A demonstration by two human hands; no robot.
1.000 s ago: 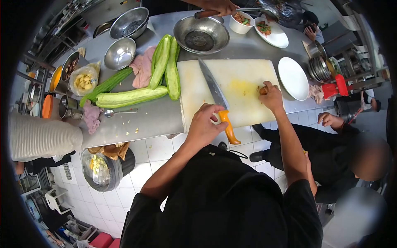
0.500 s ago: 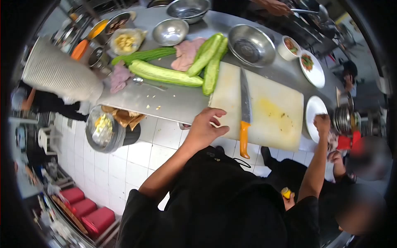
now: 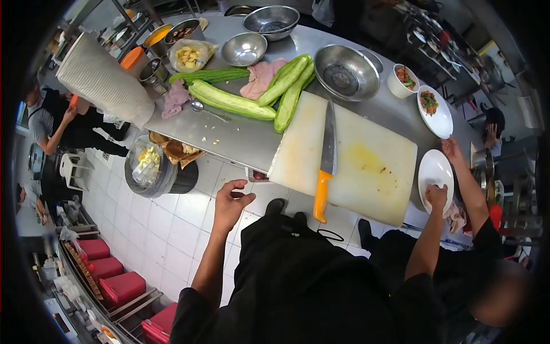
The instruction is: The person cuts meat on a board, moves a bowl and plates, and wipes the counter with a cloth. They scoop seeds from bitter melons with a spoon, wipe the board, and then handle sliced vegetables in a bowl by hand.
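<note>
My left hand (image 3: pixel 232 205) hangs in the air in front of the counter edge, fingers bent and apart, holding nothing. My right hand (image 3: pixel 436 198) is closed over a white oval plate (image 3: pixel 427 169); whatever its fingers hold is too small to make out. Between my hands lies a white cutting board (image 3: pixel 366 132) with yellow stains. On it rests a knife (image 3: pixel 329 143), its orange handle jutting past the front edge. Long green gourds (image 3: pixel 232 102), some with pale peeled surfaces, lie left of the board beside a pink cloth (image 3: pixel 260 78).
A co-worker's hand (image 3: pixel 452 150) touches a second white plate (image 3: pixel 438 117) bearing food. Steel bowls (image 3: pixel 346 73) and a white tub (image 3: pixel 403 81) stand along the back. Stacked white containers (image 3: pixel 103 80) rise at the left. A lined bin (image 3: pixel 150 172) stands on the floor.
My left hand has drawn back from the board's left edge. My right hand has lowered over the oval plate. A co-worker's hand has come to the farther plate. The view has shifted.
</note>
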